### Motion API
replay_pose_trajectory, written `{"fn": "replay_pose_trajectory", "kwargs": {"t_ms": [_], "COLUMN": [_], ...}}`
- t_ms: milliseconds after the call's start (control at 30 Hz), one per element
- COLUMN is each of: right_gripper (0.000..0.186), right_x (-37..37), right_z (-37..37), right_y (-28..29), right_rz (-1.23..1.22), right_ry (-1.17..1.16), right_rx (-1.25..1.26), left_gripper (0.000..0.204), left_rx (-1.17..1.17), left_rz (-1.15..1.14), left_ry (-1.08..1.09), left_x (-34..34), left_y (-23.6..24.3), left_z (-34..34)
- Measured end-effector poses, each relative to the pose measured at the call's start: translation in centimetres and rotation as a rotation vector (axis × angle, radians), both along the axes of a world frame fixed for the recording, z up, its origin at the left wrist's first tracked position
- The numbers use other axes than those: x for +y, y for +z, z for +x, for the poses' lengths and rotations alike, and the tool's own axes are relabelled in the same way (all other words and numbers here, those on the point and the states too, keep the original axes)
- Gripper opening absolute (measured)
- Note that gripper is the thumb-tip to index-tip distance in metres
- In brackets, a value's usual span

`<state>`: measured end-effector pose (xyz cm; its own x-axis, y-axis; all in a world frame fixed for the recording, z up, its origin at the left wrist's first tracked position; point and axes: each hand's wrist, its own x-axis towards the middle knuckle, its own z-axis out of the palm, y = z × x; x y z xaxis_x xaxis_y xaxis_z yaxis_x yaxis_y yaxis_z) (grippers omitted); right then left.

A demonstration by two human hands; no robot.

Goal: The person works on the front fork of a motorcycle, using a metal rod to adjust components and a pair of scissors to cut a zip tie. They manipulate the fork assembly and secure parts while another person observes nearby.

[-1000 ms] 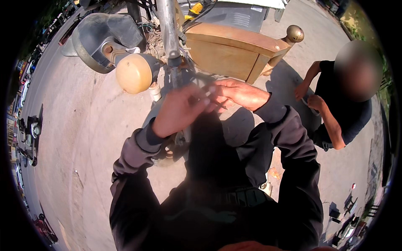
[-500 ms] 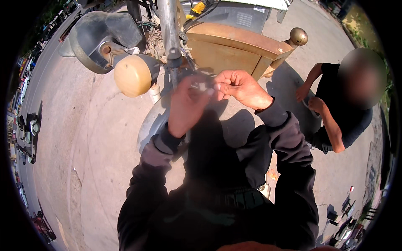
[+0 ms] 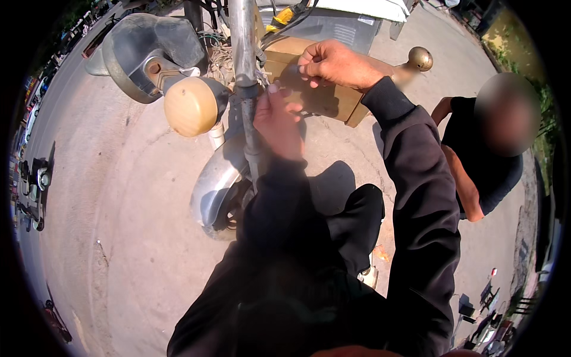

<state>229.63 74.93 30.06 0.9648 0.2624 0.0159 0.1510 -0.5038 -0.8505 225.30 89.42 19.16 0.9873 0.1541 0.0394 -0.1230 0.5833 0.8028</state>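
A vertical metal tube [image 3: 244, 41] stands before me, with tangled wires [image 3: 221, 56] beside it and a curved silver fender [image 3: 208, 190] low around its base. My left hand [image 3: 278, 122], slightly blurred, is raised beside the tube's joint with thumb and fingers apart; whether it touches the tube or wires, I cannot tell. Higher and to the right, my right hand [image 3: 333, 65] has its fingertips pinched on something too small to make out, in front of a tan panel [image 3: 345, 107]. A cream dome [image 3: 189, 107] on a dark housing sits left of the tube.
A dark moulded part [image 3: 143, 47] is at upper left, a grey metal box [image 3: 345, 30] behind the panel, and a round brass-coloured knob [image 3: 420, 59] on its right. A co-worker [image 3: 482, 172] in dark clothing is close on my right. Parked vehicles [image 3: 38, 178] line the far left.
My hands have come apart: the right rose up and right toward the panel's top, and the left moved right and slightly up beside the tube. The co-worker has shifted slightly downward in view.
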Motion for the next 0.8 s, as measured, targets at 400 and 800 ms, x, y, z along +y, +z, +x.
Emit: {"fn": "replay_pose_trajectory", "kwargs": {"t_ms": [400, 800], "right_gripper": [0.011, 0.012], "right_x": [4.9, 6.1], "right_z": [4.1, 5.6], "right_y": [2.9, 3.2], "right_rz": [-0.448, -0.510], "right_ry": [0.160, 0.200], "right_rx": [0.182, 0.313], "left_gripper": [0.035, 0.005], "left_rx": [-0.001, -0.006], "left_rz": [-0.489, -0.629], "left_ry": [-0.350, -0.423], "left_x": [1.5, 1.9], "left_y": [-1.9, 0.5], "left_z": [1.5, 1.1]}}
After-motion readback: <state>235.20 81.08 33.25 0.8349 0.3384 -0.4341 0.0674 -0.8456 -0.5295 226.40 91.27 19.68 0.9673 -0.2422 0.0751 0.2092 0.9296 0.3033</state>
